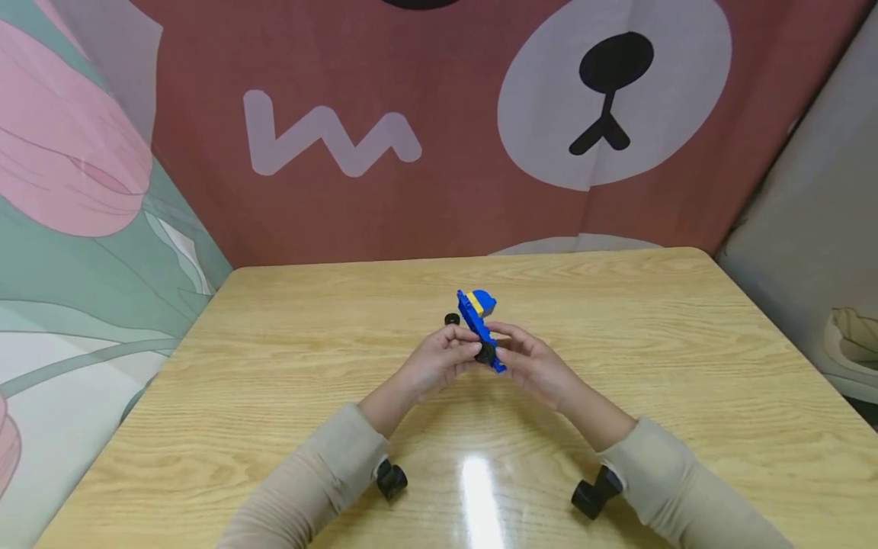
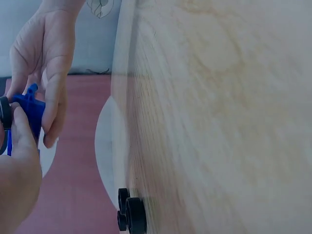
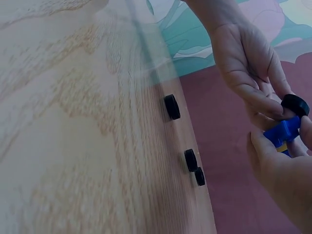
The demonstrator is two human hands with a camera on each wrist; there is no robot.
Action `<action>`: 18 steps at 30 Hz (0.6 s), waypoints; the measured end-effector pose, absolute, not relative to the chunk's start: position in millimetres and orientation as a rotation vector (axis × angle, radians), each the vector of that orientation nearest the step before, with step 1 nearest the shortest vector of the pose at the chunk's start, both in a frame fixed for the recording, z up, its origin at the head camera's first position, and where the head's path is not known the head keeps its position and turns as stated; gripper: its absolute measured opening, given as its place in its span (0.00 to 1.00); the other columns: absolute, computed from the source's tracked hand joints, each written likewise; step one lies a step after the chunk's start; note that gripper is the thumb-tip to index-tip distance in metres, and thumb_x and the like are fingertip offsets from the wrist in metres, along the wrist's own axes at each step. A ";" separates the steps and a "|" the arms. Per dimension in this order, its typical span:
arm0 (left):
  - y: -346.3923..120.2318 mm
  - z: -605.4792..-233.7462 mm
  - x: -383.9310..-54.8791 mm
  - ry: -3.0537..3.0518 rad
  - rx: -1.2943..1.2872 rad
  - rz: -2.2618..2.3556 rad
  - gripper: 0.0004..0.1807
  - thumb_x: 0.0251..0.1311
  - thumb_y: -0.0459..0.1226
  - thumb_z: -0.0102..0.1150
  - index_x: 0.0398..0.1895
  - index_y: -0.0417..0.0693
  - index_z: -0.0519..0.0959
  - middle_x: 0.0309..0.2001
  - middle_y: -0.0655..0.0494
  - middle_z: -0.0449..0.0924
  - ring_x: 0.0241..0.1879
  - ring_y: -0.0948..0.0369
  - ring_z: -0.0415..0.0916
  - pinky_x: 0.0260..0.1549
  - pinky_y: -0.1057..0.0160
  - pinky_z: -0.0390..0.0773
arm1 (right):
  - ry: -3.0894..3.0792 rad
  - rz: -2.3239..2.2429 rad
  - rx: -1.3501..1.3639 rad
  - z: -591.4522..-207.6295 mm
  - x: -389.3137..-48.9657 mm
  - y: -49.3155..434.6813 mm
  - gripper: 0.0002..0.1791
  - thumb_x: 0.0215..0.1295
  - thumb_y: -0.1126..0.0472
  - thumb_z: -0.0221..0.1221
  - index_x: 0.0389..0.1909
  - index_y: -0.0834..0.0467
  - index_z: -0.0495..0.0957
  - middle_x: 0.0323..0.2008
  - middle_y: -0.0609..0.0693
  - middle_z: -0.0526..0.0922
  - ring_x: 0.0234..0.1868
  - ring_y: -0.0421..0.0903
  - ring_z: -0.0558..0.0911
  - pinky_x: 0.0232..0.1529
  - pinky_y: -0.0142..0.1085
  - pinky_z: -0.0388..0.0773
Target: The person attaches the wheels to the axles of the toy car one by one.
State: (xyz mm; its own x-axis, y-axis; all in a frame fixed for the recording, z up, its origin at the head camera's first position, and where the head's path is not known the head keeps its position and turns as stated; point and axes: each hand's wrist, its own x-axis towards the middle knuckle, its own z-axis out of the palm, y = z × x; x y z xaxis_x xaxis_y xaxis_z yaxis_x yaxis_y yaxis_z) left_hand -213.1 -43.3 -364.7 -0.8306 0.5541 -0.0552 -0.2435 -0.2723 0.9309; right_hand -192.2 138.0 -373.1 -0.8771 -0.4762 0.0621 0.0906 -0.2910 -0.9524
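A blue toy vehicle (image 1: 473, 314) with a yellow band stands steeply tilted between the two hands, above the table. The right hand (image 1: 542, 371) grips its lower part between thumb and fingers. From the other side, the left hand (image 1: 437, 360) pinches a black wheel (image 1: 485, 352) against the vehicle's side. In the right wrist view the wheel (image 3: 294, 104) sits at the left fingertips, right beside the blue body (image 3: 282, 131). The left wrist view shows a small knob on the blue end (image 2: 31, 92), and the left thumb lying along the body.
Several loose black wheels (image 3: 171, 107) stand on the wooden table (image 1: 288, 320); most are hidden behind the left hand in the head view. Black wrist devices (image 1: 391, 480) hang under both sleeves. A printed bear curtain (image 1: 453, 206) hangs behind the table's far edge.
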 end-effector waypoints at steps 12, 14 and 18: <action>-44.3 -361.3 -212.7 1.682 0.401 2.005 0.12 0.60 0.30 0.46 0.38 0.24 0.68 0.35 0.46 0.75 0.36 0.55 0.76 0.45 0.55 0.69 | 1.800 -2.115 -0.440 -371.4 -192.0 135.4 0.28 0.60 0.68 0.50 0.60 0.64 0.51 0.49 0.64 0.62 0.43 0.49 0.74 0.48 0.50 0.66; -44.0 -360.9 -212.2 1.692 0.387 2.005 0.11 0.59 0.30 0.46 0.37 0.26 0.69 0.35 0.47 0.75 0.35 0.55 0.76 0.44 0.54 0.69 | 1.849 -2.111 -0.409 -372.0 -192.0 134.7 0.27 0.59 0.68 0.52 0.58 0.65 0.54 0.49 0.64 0.63 0.42 0.49 0.74 0.46 0.47 0.69; -43.8 -362.0 -211.1 1.711 0.410 1.988 0.10 0.60 0.29 0.45 0.36 0.26 0.68 0.34 0.47 0.75 0.34 0.56 0.76 0.45 0.52 0.69 | 1.948 -2.078 -0.378 -372.5 -191.4 134.0 0.25 0.55 0.70 0.55 0.53 0.66 0.58 0.45 0.63 0.65 0.40 0.47 0.74 0.41 0.41 0.73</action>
